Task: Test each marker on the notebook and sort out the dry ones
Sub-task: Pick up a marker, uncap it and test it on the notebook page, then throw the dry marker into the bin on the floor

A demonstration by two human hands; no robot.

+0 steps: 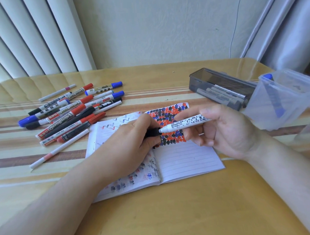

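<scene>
The right hand point(222, 130) pinches a white marker point(186, 123) by its printed barrel, thumb on top and fingers curled beneath, the barrel lying nearly level above the open notebook point(186, 162). The left hand point(132, 141) closes round the black cap point(152, 132) at the marker's tip end; whether the cap is seated or just off is hard to tell, as the fingers hide the join. Beneath both hands the notebook lies flat on the worktop point(172, 214), its upper right page thick with red, blue and black test marks. Beyond the left hand, to its outer side, lies a loose heap of markers point(68, 114). Beyond the right hand sits a dark grey box point(220, 87) holding markers, and just outside that hand a clear container point(288, 101) with a blue-capped marker point(272, 94) inside.
</scene>
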